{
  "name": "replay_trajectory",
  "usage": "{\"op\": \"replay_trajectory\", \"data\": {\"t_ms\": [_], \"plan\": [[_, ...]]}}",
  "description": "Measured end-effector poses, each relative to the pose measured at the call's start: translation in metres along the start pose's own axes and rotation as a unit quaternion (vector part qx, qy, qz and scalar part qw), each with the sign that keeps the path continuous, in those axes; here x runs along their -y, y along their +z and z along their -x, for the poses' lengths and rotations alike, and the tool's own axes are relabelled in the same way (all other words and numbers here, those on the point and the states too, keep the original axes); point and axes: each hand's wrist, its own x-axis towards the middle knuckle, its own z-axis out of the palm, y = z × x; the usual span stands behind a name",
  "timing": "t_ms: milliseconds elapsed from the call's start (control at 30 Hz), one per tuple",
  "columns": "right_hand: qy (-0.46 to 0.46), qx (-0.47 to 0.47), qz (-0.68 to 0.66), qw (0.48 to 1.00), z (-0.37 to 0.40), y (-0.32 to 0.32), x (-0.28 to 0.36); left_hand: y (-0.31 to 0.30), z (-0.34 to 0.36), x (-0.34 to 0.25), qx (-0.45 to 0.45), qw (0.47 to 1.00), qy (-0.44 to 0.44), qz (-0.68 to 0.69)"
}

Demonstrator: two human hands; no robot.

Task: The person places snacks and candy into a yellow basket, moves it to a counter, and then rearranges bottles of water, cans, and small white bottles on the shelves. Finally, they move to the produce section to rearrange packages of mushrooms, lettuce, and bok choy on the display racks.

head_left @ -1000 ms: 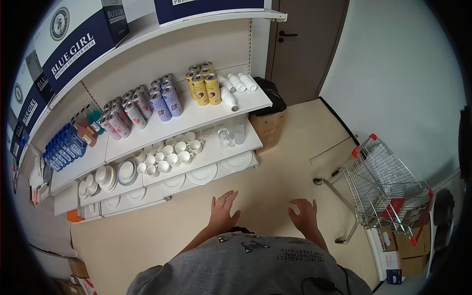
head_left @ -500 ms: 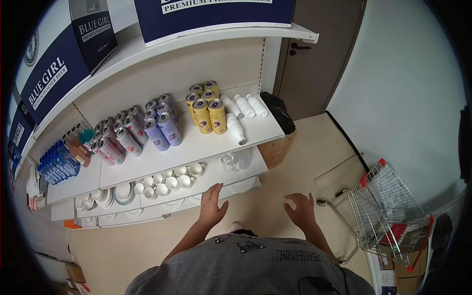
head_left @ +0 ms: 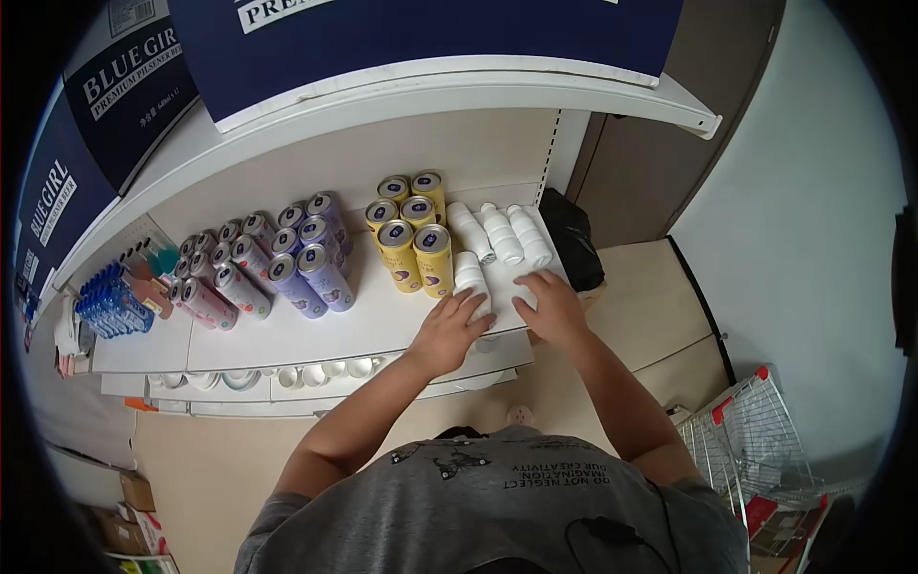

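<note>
My left hand [head_left: 448, 335] is at the shelf's front edge, fingers spread and fingertips right at the lower end of a white bottle [head_left: 469, 272] that lies on its side. The hand covers part of that bottle. To its right, my right hand [head_left: 555, 311] reaches over the shelf edge with fingers curved and thumb apart, nothing between them. Behind both hands, several more white bottles [head_left: 500, 234] lie side by side. Yellow cans [head_left: 434, 260] stand upright just left of the bottles.
Purple cans [head_left: 325, 277] and pink cans [head_left: 207, 304] stand farther left on the white shelf [head_left: 382, 320]. Blue bottles [head_left: 115, 301] are at its far end. Beer cartons [head_left: 430, 43] sit overhead. White cups [head_left: 314, 375] are below. A shopping cart [head_left: 765, 430] stands at right.
Both hands have moved forward from in front of the shelf to its edge by the white bottles. The view has come closer to the shelf.
</note>
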Motion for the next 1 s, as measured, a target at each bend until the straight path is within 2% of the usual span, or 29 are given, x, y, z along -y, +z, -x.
{"op": "replay_trajectory", "data": {"t_ms": [33,100,167,233,300,400,467,600,667,733,800,900,967,1000], "plan": [[-0.009,0.011,-0.005,1.000,-0.014,0.004,-0.006,0.007,-0.004,0.003,0.014,1.000,-0.017,-0.015],[-0.047,0.021,0.102,0.993,-0.049,0.012,-0.012,0.016,-0.015,0.006,0.060,0.994,-0.054,-0.066],[-0.080,0.021,0.131,0.988,-0.073,0.025,-0.016,0.019,-0.026,0.006,0.062,0.993,-0.060,-0.086],[-0.150,0.048,0.211,0.965,-0.088,0.033,-0.018,0.023,-0.035,0.004,0.085,0.989,-0.061,-0.104],[-0.192,0.042,0.221,0.955,-0.100,0.051,-0.034,0.027,-0.041,-0.003,0.073,0.989,-0.076,-0.107],[-0.149,0.111,0.260,0.948,-0.113,0.069,-0.043,0.035,-0.040,-0.021,-0.001,0.991,-0.091,-0.098],[-0.137,0.183,0.297,0.927,-0.117,0.061,-0.037,0.036,-0.042,-0.037,-0.011,0.989,-0.118,-0.094],[-0.138,0.191,0.262,0.936,-0.125,0.066,-0.031,0.016,-0.057,-0.054,-0.055,0.982,-0.175,-0.052],[-0.154,0.163,0.241,0.944,-0.132,0.056,-0.029,0.010,-0.061,-0.052,-0.078,0.975,-0.210,-0.003],[-0.130,0.104,0.191,0.967,-0.150,0.037,-0.020,0.001,-0.064,-0.045,-0.080,0.970,-0.227,0.018],[-0.137,0.095,0.187,0.968,-0.180,0.025,-0.015,-0.003,-0.067,-0.037,-0.099,0.948,-0.285,0.100],[-0.105,0.064,0.152,0.981,-0.220,0.023,-0.014,-0.001,-0.070,-0.027,-0.106,0.953,-0.268,0.088],[-0.096,0.136,0.042,0.985,-0.235,0.036,-0.024,-0.003,-0.072,-0.022,-0.097,0.956,-0.261,0.091],[-0.088,0.131,0.043,0.986,-0.235,0.045,-0.033,-0.003,-0.073,-0.020,-0.094,0.959,-0.251,0.090]]}}
